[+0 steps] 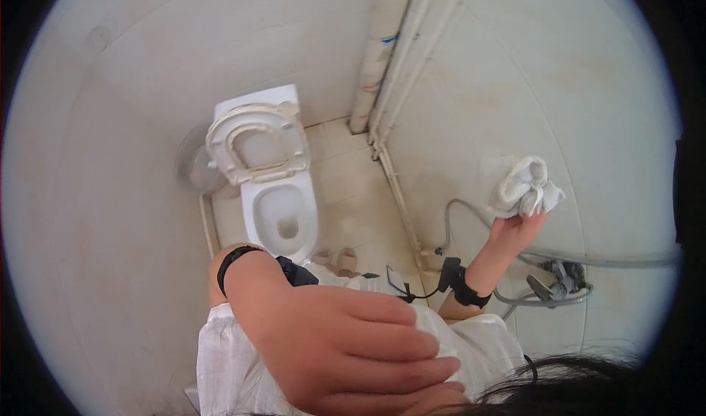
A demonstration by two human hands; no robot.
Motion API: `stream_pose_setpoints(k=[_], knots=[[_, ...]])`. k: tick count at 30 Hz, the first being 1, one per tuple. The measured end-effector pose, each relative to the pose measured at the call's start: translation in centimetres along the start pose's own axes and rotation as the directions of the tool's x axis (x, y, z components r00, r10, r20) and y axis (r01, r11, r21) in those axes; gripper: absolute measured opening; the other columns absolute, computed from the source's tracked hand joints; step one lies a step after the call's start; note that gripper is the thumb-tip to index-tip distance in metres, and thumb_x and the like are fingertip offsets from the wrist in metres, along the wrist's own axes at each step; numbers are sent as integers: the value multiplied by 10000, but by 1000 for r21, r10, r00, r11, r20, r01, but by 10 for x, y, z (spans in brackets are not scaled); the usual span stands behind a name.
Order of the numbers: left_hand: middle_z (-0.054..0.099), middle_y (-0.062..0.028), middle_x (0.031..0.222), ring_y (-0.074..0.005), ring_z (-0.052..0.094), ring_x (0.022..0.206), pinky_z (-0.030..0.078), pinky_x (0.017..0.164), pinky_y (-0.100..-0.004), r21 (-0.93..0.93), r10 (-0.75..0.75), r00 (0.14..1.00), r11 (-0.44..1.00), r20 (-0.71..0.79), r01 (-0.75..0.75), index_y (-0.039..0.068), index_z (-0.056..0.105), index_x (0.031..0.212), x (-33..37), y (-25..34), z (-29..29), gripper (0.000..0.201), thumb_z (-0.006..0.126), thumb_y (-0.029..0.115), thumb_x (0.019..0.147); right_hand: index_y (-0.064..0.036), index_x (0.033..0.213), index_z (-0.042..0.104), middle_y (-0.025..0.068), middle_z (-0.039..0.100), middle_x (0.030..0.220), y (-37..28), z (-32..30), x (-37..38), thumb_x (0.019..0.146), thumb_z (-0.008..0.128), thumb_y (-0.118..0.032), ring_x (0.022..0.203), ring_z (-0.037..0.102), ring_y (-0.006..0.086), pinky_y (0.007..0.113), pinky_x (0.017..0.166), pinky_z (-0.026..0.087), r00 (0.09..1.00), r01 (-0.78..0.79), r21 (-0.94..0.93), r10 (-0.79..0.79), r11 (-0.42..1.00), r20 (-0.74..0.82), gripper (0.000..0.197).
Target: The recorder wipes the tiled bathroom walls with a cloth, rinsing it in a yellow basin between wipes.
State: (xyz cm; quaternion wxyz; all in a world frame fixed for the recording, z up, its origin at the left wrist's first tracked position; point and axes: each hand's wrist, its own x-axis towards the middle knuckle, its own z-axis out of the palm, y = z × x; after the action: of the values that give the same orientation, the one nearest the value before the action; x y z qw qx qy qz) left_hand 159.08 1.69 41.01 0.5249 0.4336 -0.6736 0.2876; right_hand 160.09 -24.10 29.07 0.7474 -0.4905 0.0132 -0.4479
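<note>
On the right, my right hand [518,232] is raised to the pale wall and closed on a bunched white cloth [521,184]. The cloth appears to press against the wall. My left hand [360,350] is large and close in the lower middle, its back toward me. Its fingers stretch to the right, side by side, with no object visible in them; its palm side is hidden. Each wrist wears a black strap [471,291] with a small black device.
A white toilet [281,221] stands ahead on the left, lid and padded seat raised. Pipes [382,55] run down the corner. Below my right hand, a tap [562,280] with a grey hose [452,214] sticks out from the wall. Slippers [347,259] show on the tiled floor.
</note>
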Motion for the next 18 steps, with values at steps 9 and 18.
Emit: stream_pose_setpoints(k=[9, 18], knots=[[598, -111, 807, -196, 534, 684, 415, 556, -306, -179, 2, 971, 983, -237, -46, 88, 450, 1124, -79, -36, -26, 362, 444, 65, 763, 4, 1131, 393, 94, 433, 1107, -100, -26, 41, 746, 546, -65, 992, 445, 181, 297, 853, 360, 834, 435, -669, -550, 602, 47, 420], [591, -155, 821, -208, 534, 635, 432, 617, -299, -285, -726, 687, 652, 29, 702, 4, 436, 1068, -135, -55, -7, 357, 438, 1, 711, -60, 1117, 440, 162, 408, 1064, -186, 5, 134, 666, 544, 28, 972, 402, 322, 365, 835, 343, 477, 432, -819, -675, -378, 563, 472]])
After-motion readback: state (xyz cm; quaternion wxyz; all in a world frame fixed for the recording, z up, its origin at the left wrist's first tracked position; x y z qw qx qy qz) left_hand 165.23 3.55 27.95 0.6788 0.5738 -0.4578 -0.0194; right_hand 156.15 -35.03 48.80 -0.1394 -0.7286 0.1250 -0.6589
